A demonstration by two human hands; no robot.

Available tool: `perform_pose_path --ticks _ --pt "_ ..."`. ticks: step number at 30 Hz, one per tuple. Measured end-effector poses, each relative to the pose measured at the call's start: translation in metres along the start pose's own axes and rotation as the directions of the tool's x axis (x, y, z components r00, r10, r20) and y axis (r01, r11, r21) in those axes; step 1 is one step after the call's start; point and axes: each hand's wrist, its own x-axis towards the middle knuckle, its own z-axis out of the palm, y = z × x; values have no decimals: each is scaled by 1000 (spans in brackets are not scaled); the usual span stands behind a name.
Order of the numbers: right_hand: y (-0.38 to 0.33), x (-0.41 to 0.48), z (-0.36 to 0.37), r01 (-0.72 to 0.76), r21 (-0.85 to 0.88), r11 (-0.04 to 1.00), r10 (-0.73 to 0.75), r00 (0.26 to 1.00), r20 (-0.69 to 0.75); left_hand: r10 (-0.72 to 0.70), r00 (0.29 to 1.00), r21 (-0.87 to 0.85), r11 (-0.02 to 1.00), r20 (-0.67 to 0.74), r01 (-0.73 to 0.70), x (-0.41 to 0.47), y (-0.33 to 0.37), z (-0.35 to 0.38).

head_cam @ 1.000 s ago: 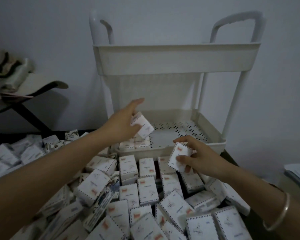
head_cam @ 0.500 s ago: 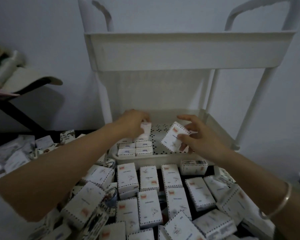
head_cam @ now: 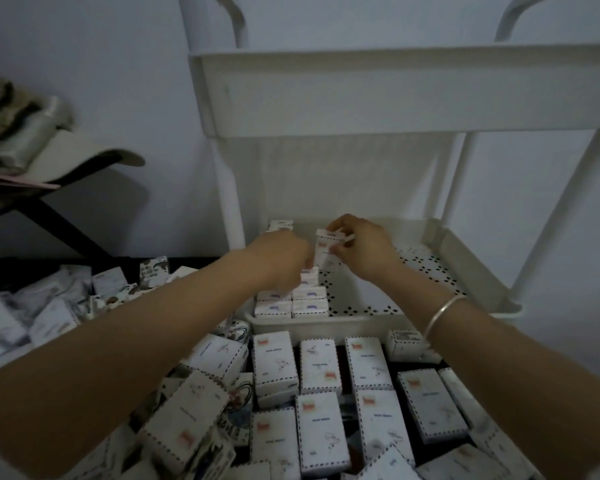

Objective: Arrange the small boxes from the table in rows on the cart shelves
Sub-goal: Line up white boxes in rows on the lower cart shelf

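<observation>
The white cart's lower shelf point(head_cam: 471, 268) has a perforated floor, and several small white boxes point(head_cam: 309, 306) stand in two rows along its left side. My left hand point(head_cam: 279, 259) reaches into the shelf, fingers curled down on a small box point(head_cam: 309, 276) at the far end of a row; its fingertips are blurred. Just to the right, my right hand point(head_cam: 364, 251) pinches another small box point(head_cam: 326, 252), upright and over the shelf floor. Many more small boxes point(head_cam: 321, 367) lie jumbled on the dark table in front of the cart.
The cart's upper shelf point(head_cam: 395, 95) hangs directly above my hands, with white posts point(head_cam: 459, 181) at its corners. A cap point(head_cam: 73, 154) and a bundle sit on a dark stand at the left. The wall is close behind the cart.
Both hands moved deeper and lower into the lower shelf. The left hand's box came down to the row. The right hand turned its box upright beside it.
</observation>
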Motion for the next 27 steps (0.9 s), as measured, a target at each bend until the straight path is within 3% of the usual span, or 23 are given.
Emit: perform_pose_path --ticks 2,5,8,12,17,20,23,27 --pt "-5 4 10 -23 115 993 13 996 90 24 999 104 994 -20 -22 -9 2 -3" --pt "-12 5 19 -107 295 949 40 974 225 60 994 114 992 -93 -50 -31 4 -12" --pt "-10 6 26 -107 244 964 33 957 289 101 978 126 989 -182 -78 -54 5 -15" --pt "-7 -1 30 -164 210 964 81 931 355 108 987 4 994 -122 -108 -85 7 -4" --pt "-11 -10 24 -156 193 969 82 935 345 147 989 -102 984 -27 -149 -106 4 19" --pt "-14 -21 20 -57 48 997 44 967 249 140 990 -35 990 11 -139 -110 5 30" --pt "-18 -38 9 47 -44 998 -43 995 89 129 989 111 986 -67 -121 -112 7 34" --pt "-26 -71 -20 169 -165 972 -155 984 92 34 995 217 976 -95 -13 -113 13 32"
